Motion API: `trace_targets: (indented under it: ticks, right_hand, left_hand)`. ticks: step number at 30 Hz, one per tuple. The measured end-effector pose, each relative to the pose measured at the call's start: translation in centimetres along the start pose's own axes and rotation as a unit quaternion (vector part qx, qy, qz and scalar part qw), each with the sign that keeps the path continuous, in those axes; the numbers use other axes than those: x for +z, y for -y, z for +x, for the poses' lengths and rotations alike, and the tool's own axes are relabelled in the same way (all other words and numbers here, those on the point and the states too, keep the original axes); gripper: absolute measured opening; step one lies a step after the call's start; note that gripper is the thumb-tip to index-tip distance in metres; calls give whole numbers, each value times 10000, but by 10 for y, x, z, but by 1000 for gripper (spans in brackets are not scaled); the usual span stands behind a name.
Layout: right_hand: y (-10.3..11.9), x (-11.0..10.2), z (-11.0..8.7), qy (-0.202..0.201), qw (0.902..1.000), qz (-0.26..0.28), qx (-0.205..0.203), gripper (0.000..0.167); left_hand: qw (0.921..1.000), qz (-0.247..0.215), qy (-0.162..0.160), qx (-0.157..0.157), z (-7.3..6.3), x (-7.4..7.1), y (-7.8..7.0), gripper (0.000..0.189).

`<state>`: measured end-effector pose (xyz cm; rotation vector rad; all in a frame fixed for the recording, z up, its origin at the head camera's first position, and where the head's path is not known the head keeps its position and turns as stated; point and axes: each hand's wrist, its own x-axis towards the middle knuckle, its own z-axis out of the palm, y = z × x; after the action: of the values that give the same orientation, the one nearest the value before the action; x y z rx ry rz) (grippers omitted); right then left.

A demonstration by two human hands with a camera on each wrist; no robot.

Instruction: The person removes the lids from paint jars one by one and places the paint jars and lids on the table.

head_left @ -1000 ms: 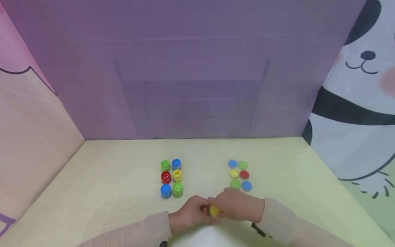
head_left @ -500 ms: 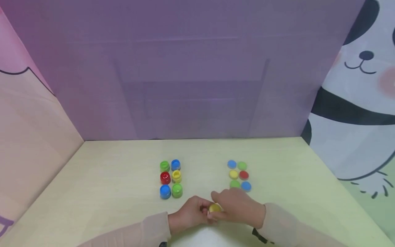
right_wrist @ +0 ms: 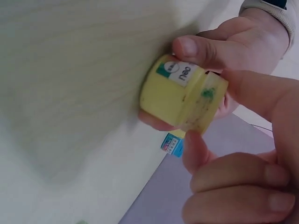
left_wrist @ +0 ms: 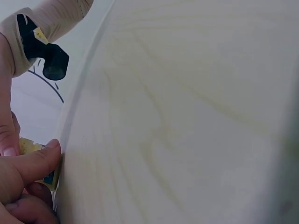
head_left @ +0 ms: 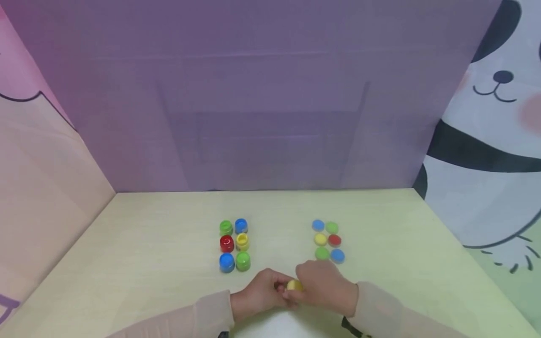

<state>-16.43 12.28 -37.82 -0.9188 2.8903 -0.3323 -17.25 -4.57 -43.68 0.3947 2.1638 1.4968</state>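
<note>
A small yellow paint jar (right_wrist: 163, 93) with a white and green label is held near the table's front edge. My left hand (head_left: 262, 288) grips its body, the thumb lying along the label in the right wrist view. My right hand (head_left: 327, 286) pinches the jar's lid (right_wrist: 212, 105) between thumb and index finger, with its other fingers curled below. Green smears mark the translucent band beside the lid. In the left wrist view, the thumb of the left hand (left_wrist: 32, 165) covers much of the jar.
Left of centre, several uncovered paint jars stand in two columns, among them a red jar (head_left: 227, 243) and a blue jar (head_left: 227, 263). To the right lie several loose lids, including a red lid (head_left: 335, 240) and a green lid (head_left: 322, 253). A purple backdrop (head_left: 262, 117) rises behind the table.
My right hand has opened its fingers away from the yellow lid, turned, and taken a fresh pinch on it. My left hand has kept its grip in nearly the same place.
</note>
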Motion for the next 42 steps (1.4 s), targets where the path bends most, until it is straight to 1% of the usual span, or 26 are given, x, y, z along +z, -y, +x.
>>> trace_targets:
  ticks: [4,7,10,13,16,19,21,24,26,29,32,34,36,39,42]
  right_hand:
    - [2,0,1,81,9998,-180,5,39]
    - [2,0,1,163,9996,-223,-89,35]
    - [1,-2,2,233,9987,-332,-302,33]
    - [0,-5,3,338,9972,-437,-509,31]
    - [1,-10,3,520,9949,-599,-623,29]
    - [2,-14,5,790,9921,-705,-672,26]
    - [2,-15,5,904,9899,-760,-785,24]
    - [1,-17,6,1010,9860,-837,-1029,21]
    - [-1,-18,5,1012,9843,-842,-1180,21]
    - [-3,-19,4,1035,9840,-725,-1252,22]
    - [-5,-18,3,965,9873,-472,-1171,22]
    - [-5,-15,1,789,9906,-398,-1043,23]
    - [-4,-12,-1,578,9943,-377,-818,29]
    - [0,-8,-2,304,9980,-400,-377,42]
    - [2,-4,-2,186,9992,-356,-25,44]
  left_hand:
    - [10000,23,12,-6,0,-1,-1,30]
    - [9999,102,3,33,0,-2,-1,30]
    - [9998,211,6,58,0,-3,-1,29]
    - [9997,240,20,1,0,-3,-1,29]
    - [9998,211,42,-42,0,-3,-2,29]
    - [9998,191,61,-74,0,-3,-2,33]
    - [9997,192,48,-126,-1,-2,-2,31]
    - [9996,201,30,-191,-1,-2,-2,29]
    - [9996,190,17,-230,-1,-2,-2,27]
    - [9995,148,23,-262,-1,-2,-2,29]
    - [9996,133,46,-241,-1,-3,-2,29]
    - [9997,193,26,-161,-1,-3,-1,28]
    - [9996,268,-4,-52,-1,-3,0,29]
    - [9995,307,-31,71,0,-3,0,30]
    - [9996,281,-18,78,0,-3,0,30]
